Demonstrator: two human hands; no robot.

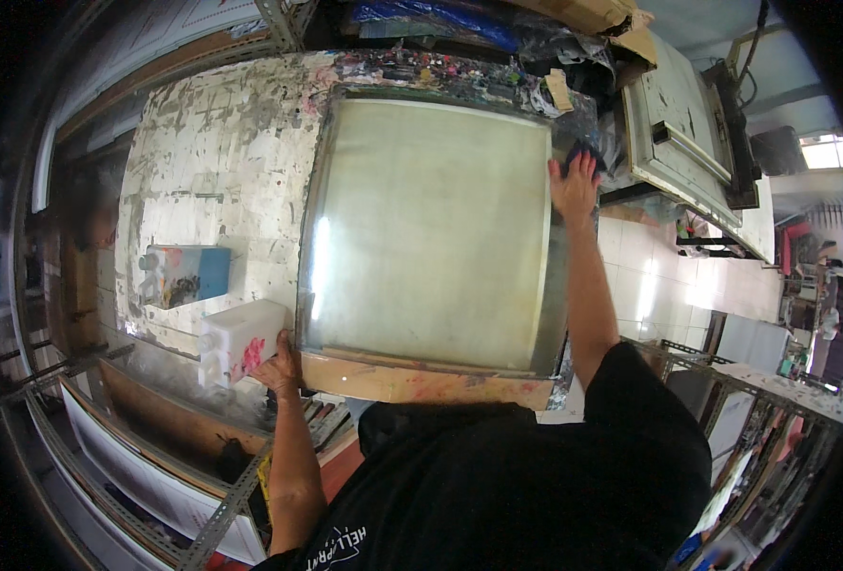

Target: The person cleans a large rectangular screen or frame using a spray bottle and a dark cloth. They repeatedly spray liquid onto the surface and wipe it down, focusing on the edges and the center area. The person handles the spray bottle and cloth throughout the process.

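My left hand [281, 369] is closed at the side of a white plastic jug [255, 328] with pink stains, its thumb against the jug's near right edge. Part of its grip is hidden. My right arm reaches to the far right, where my right hand [576, 187] presses a bunched dark blue cloth [582, 152] beside the corner of a framed screen [436, 228]. This large, pale greenish screen lies flat between my arms. Left of it, a clear jug [188, 276] with blue liquid stands on the paint-stained white tabletop [222, 143].
A wooden strip [421, 378] runs along the screen's near side. Dried paint crusts the table's far edge [431, 68]. Metal-framed racks [222, 514] stand at the near left. A white machine [678, 143] stands at the right above a tiled floor [645, 276].
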